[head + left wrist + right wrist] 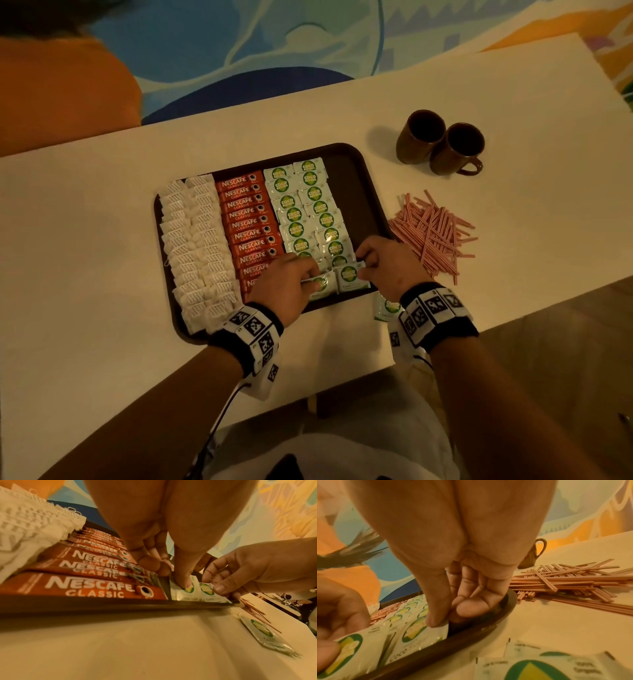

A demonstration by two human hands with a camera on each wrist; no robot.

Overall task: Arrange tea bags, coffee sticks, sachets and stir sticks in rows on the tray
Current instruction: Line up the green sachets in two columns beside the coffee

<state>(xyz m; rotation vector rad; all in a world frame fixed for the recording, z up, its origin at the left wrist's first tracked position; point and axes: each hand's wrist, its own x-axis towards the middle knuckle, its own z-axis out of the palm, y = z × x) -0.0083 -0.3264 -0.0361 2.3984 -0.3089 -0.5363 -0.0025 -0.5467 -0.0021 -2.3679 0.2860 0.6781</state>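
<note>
Two hands at the near edge of a brown tray on a white table. Left hand with thumb pressed on the near sachet of the left sugar row, fingers curled over it. Right hand pinching the far right corner of the neighbouring sachet, thumb on top, fingertip under the edge, both sachets lying flat at the tray's near rim. Tray filled in columns, left to right: white tea bags in two overlapping rows, red coffee sticks in one row, green-and-white sugar sachets in two rows. Bare strip of tray at the right side. Loose sachets on the table just off the tray's near right corner, beside the right wrist; exact count hard to tell. Pink stir sticks in a jumbled heap on the table right of the tray. Two brown mugs touching, farther back on the right.
</note>
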